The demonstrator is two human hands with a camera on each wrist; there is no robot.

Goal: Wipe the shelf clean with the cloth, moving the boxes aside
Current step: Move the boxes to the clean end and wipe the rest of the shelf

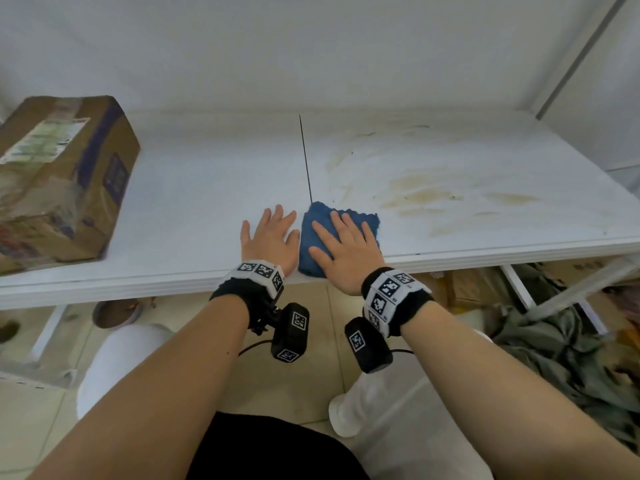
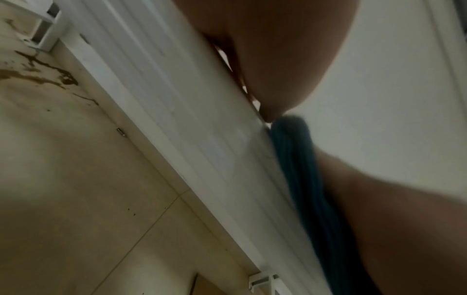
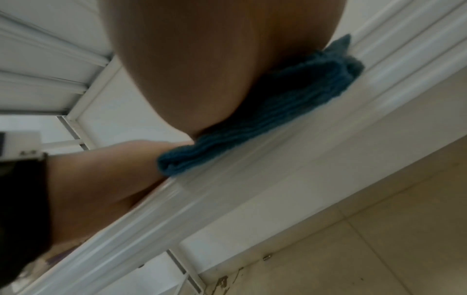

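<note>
The shelf (image 1: 207, 188) runs across the middle of the head view. On it, at the left edge of the frame, sits the box (image 1: 59, 174). Near the shelf's front edge, at frame centre, lies the cloth (image 1: 317, 251), with the right hand (image 1: 343, 251) flat on top of it. The left hand (image 1: 268, 242) lies flat on the shelf just left of the cloth. The stains (image 1: 433, 192) spread to the cloth's upper right. Below the shelf, at lower right, lies a heap of fabric (image 1: 568, 358).
</note>
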